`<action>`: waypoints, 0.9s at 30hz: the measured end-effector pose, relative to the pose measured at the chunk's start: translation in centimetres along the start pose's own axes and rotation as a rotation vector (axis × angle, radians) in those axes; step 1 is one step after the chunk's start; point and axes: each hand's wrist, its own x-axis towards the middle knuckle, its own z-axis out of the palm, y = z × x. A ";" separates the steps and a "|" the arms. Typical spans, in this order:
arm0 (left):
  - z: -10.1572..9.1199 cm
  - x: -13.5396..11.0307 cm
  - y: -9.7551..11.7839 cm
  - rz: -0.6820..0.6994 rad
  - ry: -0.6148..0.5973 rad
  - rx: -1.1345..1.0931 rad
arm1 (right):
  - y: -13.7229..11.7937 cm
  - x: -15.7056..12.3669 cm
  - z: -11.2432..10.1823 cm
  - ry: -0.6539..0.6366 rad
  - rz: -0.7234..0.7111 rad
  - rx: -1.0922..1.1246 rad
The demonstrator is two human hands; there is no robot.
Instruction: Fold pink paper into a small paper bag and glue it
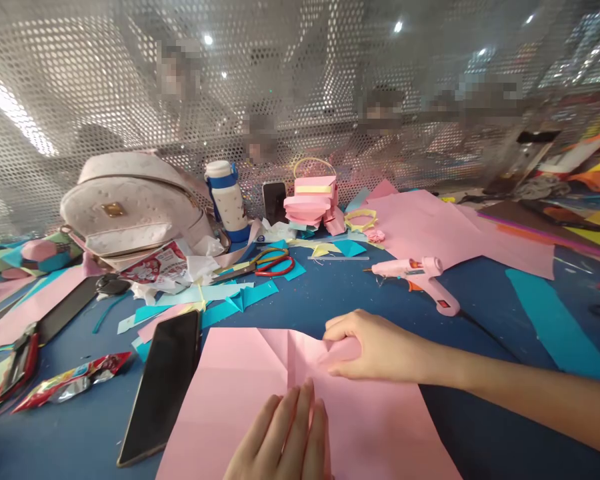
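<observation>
A large sheet of pink paper with fold creases lies in front of me on the blue table. My right hand is closed on its far edge, with a bent-up part of the sheet between thumb and fingers. Nearer to me, my left hand rests on the sheet with its fingers stretched out side by side, next to a raised crease. Its thumb is hidden. Beyond my right hand lies a pink glue gun. A black phone lies along the sheet's left side.
Scissors, blue paper strips and a snack wrapper lie to the left. At the back stand a white backpack, a bottle and a folded pink paper piece. More pink paper spreads before the perforated metal panel.
</observation>
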 end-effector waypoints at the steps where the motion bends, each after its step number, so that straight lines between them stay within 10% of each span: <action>1: 0.0 0.0 0.0 -0.005 -0.004 0.000 | -0.1 0.0 0.0 -0.006 -0.010 0.001; 27: -0.8 0.3 -0.5 0.032 -0.042 -0.010 | 0.1 0.1 0.2 -0.091 -0.248 -0.076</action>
